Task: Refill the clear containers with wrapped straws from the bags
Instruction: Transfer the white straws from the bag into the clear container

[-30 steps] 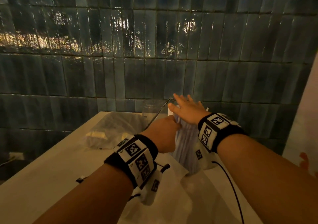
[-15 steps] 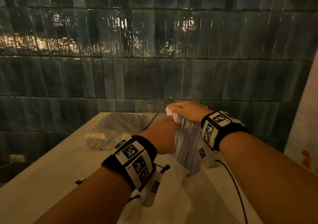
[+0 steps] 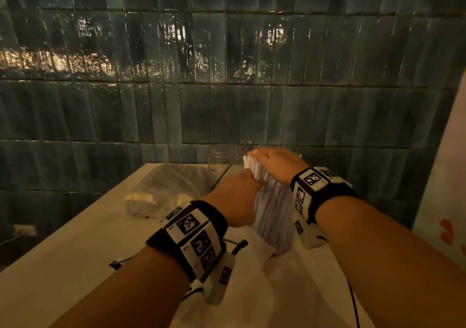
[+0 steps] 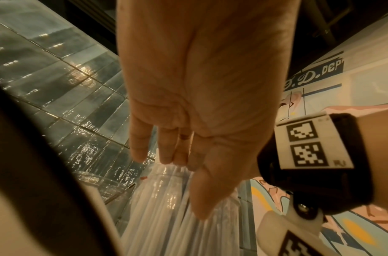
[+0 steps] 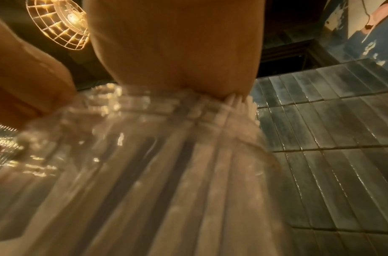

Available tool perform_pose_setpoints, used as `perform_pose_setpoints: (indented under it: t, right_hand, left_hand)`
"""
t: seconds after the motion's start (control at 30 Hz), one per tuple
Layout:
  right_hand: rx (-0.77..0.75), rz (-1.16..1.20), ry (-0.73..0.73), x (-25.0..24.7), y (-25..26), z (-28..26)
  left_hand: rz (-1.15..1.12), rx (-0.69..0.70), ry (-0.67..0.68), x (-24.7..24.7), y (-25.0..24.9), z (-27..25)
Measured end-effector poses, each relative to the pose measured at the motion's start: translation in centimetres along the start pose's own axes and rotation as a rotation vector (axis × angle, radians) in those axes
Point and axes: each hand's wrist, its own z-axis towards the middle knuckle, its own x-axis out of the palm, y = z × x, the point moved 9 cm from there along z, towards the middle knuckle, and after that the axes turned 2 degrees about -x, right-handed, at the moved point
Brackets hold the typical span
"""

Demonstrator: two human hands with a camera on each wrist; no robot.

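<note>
A tall clear container [image 3: 274, 216] packed with white wrapped straws [image 3: 255, 170] stands on the white counter [image 3: 63, 264]. My right hand [image 3: 274, 162] lies flat, palm down, on the straw tops; the right wrist view shows the palm [image 5: 177, 52] pressing the straw ends [image 5: 237, 102] above the container [image 5: 166, 173]. My left hand [image 3: 237, 199] is at the container's left side near the rim. In the left wrist view its loosely straight fingers [image 4: 166, 152] touch the top of the container [image 4: 166, 216] and grip nothing that I can see.
A second clear container [image 3: 222, 161] stands behind, with a thin dark stick [image 3: 230, 167] leaning in it. A clear bag [image 3: 164, 191] lies at the back left, and crumpled plastic [image 3: 252, 292] lies in front. Dark tiled wall [image 3: 227, 75] behind, painted wall [image 3: 448, 201] at right.
My right hand, raised with spread fingers a second ago, has come down flat onto the straw tops. The left hand has stayed at the container's side.
</note>
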Motion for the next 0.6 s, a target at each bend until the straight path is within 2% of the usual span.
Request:
perform_pose_setpoints:
  t: [0.1, 0.17, 0.37, 0.47, 0.6]
  right_hand:
    - [-0.050, -0.045, 0.064, 0.5, 0.3, 0.1]
    - [-0.065, -0.046, 0.039, 0.2, 0.4, -0.1]
    - [-0.129, 0.089, -0.259, -3.1, 2.1, -2.3]
    - [-0.134, 0.038, -0.307, -4.8, 3.6, -4.0]
    - [-0.206, 0.187, -0.421, -6.2, 6.2, -7.3]
  left_hand:
    - [0.004, 0.001, 0.007, 0.1, 0.0, 0.1]
    - [-0.001, 0.001, 0.017, 0.1, 0.1, 0.2]
    - [-0.147, -0.038, 0.064, 0.2, 0.6, -0.3]
    - [-0.261, -0.022, 0.058, -0.4, 0.8, -0.7]
    - [-0.347, -0.010, 0.011, -1.9, 1.3, -2.4]
